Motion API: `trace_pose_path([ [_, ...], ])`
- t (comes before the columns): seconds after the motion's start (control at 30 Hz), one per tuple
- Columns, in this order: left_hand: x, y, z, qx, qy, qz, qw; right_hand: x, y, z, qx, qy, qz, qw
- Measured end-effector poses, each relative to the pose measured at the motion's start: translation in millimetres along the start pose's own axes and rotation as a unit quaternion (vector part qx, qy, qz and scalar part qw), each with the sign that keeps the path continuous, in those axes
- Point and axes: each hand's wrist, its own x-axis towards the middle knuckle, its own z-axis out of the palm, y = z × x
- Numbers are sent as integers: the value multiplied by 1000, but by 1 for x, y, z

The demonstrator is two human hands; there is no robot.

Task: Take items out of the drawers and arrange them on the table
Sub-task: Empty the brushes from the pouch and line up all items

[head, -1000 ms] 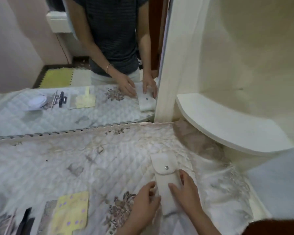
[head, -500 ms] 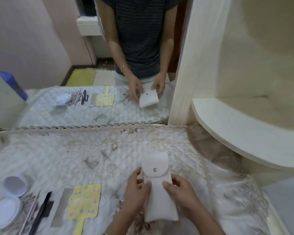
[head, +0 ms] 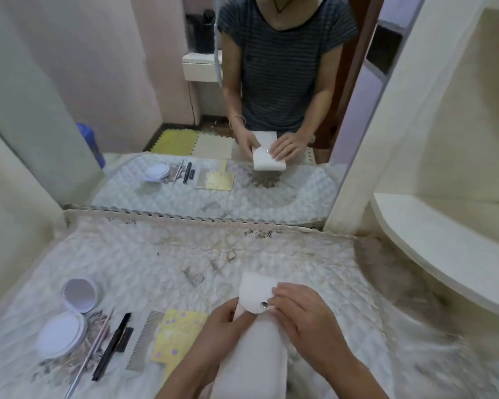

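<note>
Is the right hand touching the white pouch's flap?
Touching. The head view shows the right hand with fingertips pressed on the white pouch flap beside its snap.

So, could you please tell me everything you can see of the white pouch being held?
The long white snap-flap pouch looks like soft faux leather. Its rounded flap is lifted open, showing a small metal snap stud near the flap's edge. The left hand grips its left side and the right hand pinches the flap. It is held tilted above the white quilted tablecloth.

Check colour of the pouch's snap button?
Silver metal snap button on a white pouch; head view, the only one.
</note>
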Motion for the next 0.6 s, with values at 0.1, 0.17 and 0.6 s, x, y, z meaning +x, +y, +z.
trace_pose_path([
  [0.1,-6,1,-7,1,-25,13,1000,15,-17,-11,70,77,113,988],
  [0.17,-14,-2,-11,-14,-67,14,998,30,-12,-24,124,140,213,959],
  [0.6,-26,-5,-20,-74,-72,18,995,31,-27,-22,192,-13,174,966],
])
